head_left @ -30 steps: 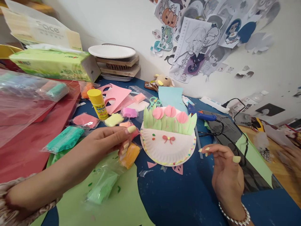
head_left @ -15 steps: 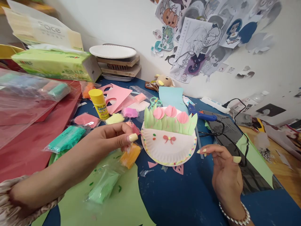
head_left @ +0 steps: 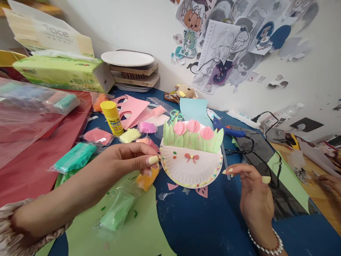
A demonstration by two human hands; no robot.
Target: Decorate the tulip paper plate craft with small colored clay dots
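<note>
Head view: decorated paper plate (head_left: 191, 170) sits mid-bench (head_left: 202, 224), well in from the right edge; left hand (head_left: 128, 160) is right by its left rim, grip pinched closed, can't tell if anything tiny's in there; right hand (head_left: 257, 202) is off the other rim, grip open, nothing visible in it. Looks like fiddly fingertip stuff to me; those little dots on the rim call for a light touch. Readable bits: "Glue S..." on the yellow glue stick (head_left: 112, 119); "Face" on the pack (head_left: 57, 32) towards the far left corner; Chinese characters on the green pack (head_left: 61, 73), logo's too small.
</note>
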